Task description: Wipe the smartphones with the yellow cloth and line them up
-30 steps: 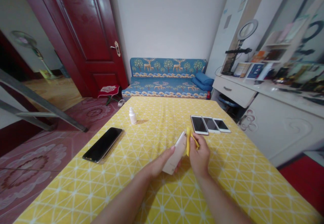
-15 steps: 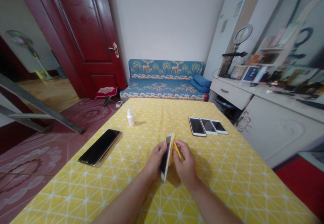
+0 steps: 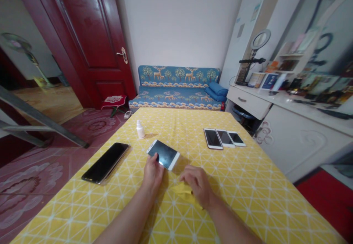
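The left hand (image 3: 153, 172) grips the white phone (image 3: 163, 154) by its near corner only, thumb pressed on the dark glass and the fingers under the edge. The phone sits screen up over the middle of the desk (image 3: 256, 192), and a shadow at its far end suggests that end is raised off the cloth-covered top, though this is hard to confirm. The right hand (image 3: 197, 184) lies curled on the yellow cloth (image 3: 182, 190), which is crumpled flat on the desk just beside the left wrist. Whether its fingers actually pinch the cloth or merely rest on it cannot be told. The main risk seems to be the one-corner hold. With so little of the phone gripped and most of its weight out beyond the fingers, it could pivot and slap down onto the desk. The thumb also sits directly on the screen, so it is likely to leave a smear there. A sideways slip would probably send the phone toward the small white bottle (image 3: 140, 129), which stands upright nearby and looks easy to topple. The large black phone (image 3: 106, 162) near the left edge and the row of three phones (image 3: 224, 138) to the right lie well apart from both hands and seem safe.
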Demonstrator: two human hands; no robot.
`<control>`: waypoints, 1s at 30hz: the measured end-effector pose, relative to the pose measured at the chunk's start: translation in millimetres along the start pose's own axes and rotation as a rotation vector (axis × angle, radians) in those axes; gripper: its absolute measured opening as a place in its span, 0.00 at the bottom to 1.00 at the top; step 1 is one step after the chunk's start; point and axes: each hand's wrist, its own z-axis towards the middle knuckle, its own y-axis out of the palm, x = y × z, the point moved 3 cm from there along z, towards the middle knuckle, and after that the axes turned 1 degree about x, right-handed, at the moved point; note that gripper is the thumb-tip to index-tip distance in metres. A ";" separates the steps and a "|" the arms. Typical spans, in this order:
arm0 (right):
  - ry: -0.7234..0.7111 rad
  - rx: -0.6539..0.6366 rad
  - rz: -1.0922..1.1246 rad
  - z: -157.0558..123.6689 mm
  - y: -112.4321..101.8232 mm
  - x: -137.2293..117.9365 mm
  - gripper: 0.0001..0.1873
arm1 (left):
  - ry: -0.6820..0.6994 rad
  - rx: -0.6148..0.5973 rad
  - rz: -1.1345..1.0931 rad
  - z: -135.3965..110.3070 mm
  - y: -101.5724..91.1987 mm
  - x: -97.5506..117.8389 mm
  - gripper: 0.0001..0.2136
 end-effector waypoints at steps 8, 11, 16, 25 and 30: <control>0.090 0.218 -0.119 2.6 4.2 19.6 0.28 | -0.118 -0.322 0.119 -28.3 19.0 -16.8 0.17; 0.154 0.090 -0.179 -1.3 17.2 23.1 0.35 | -0.187 -0.412 0.198 -39.2 24.3 -23.2 0.18; 0.193 0.095 -0.358 -4.3 20.2 25.3 0.34 | -0.295 -0.572 0.280 -47.3 27.4 -28.2 0.18; 0.360 0.227 -0.918 -39.1 -43.0 50.5 0.23 | -0.346 -0.563 0.444 -43.1 19.3 -30.9 0.23; 0.339 0.117 -0.994 -54.2 -39.0 58.9 0.34 | -0.324 -0.572 0.477 -40.1 15.2 -36.1 0.19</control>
